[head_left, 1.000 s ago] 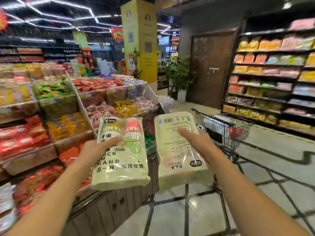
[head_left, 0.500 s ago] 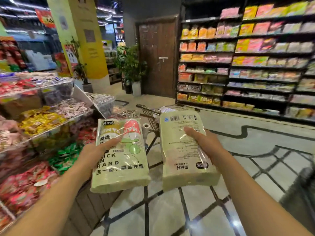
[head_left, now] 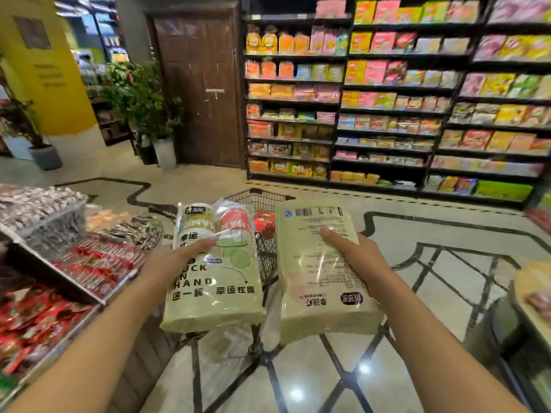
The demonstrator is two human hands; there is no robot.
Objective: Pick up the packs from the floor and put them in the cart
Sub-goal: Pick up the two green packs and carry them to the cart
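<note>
I hold two pale green packs at chest height. My left hand [head_left: 176, 260] grips the printed pack [head_left: 217, 281], its front with cups and lettering facing me. My right hand [head_left: 354, 257] grips the plain pack [head_left: 316, 293], which shows its back with a barcode. The black wire cart [head_left: 262, 204] stands on the floor straight ahead, mostly hidden behind the two packs. A red box [head_left: 264, 222] and a white bag lie inside the cart.
A sloped snack display [head_left: 74, 263] with red packets runs along my left. Dark shelves [head_left: 387, 99] full of goods line the far wall, beside a brown door [head_left: 202, 90] and potted plants [head_left: 143, 108]. Another counter edge [head_left: 533, 293] sits at right.
My view has swung to the right, so the cart has come from the right side to straight ahead, behind the packs. Both hands keep their packs in the same hold.
</note>
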